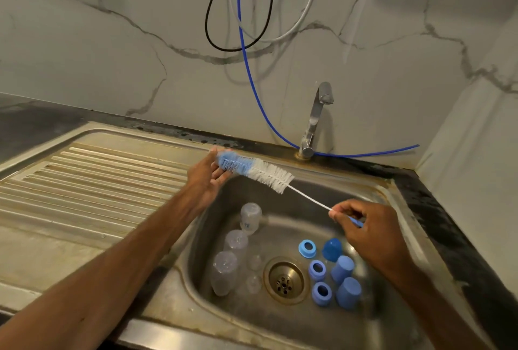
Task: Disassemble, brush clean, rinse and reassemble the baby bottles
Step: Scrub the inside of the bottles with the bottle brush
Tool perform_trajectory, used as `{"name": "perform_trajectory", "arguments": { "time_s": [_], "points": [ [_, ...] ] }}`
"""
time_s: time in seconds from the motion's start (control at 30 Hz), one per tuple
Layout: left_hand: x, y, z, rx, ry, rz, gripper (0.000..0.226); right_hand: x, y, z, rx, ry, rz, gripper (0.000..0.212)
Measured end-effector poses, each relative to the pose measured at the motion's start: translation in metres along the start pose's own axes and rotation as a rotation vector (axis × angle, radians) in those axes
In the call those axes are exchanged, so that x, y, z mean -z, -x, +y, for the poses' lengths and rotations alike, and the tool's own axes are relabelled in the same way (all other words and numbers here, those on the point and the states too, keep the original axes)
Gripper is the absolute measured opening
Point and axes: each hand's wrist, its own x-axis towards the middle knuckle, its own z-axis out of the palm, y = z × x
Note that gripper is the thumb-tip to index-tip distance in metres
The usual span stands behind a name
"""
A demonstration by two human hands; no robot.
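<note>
Left arm [112,265] is stretching over the sink [294,204], left hand [207,178] holding the bottle brush [260,173] by its blue bristles, right hand [370,229] pinching its handle above the bottles [224,271].

Three bottles [236,243], two teats [253,283], three rings [317,269], three caps [342,268], one brush [260,171].

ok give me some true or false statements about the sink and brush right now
1. The right hand pinches the thin handle of the brush. True.
2. The brush is inside a bottle. False: both hands hold it above the sink, the left hand at its blue bristle tip.
3. Three clear bottles sit left of the drain. True.
4. The blue rings are screwed onto the bottles. False: they sit loose right of the drain.
5. Water runs from the tap. False: the tap shows no stream.
</note>
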Motion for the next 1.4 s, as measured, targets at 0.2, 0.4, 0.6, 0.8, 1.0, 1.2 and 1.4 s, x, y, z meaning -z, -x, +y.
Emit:
{"name": "perform_trajectory", "arguments": {
  "time_s": [0.2, 0.4, 0.6, 0.8, 1.0, 1.2, 1.4],
  "points": [
    [0.001, -0.002, 0.0, 0.021, 0.0, -0.146, 0.042, -0.001, 0.004, -0.006, -0.227, -0.413, -0.424, 0.027],
    [-0.003, 0.001, -0.002, -0.066, -0.062, -0.109, 0.039, -0.005, 0.002, 0.001, -0.397, -0.495, -0.545, 0.032],
    [0.004, -0.004, -0.006, -0.068, -0.063, -0.093, 0.042, -0.002, -0.004, 0.023, -0.165, -0.172, -0.128, 0.008],
    [0.003, -0.005, -0.004, 0.056, -0.011, -0.186, 0.043, 0.008, 0.003, 0.017, -0.431, -0.556, -0.692, 0.047],
    [-0.001, 0.0, -0.006, 0.002, -0.013, -0.123, 0.044, 0.001, -0.001, 0.033, -0.264, -0.164, -0.309, 0.028],
    [-0.001, -0.001, -0.002, 0.03, 0.033, -0.191, 0.036, 0.018, -0.001, 0.023, -0.434, -0.572, -0.679, 0.041],
    [0.002, -0.006, 0.012, -0.043, 0.134, -0.038, 0.035, 0.029, -0.002, 0.018, -0.472, -0.613, -0.756, 0.042]
  ]
}}
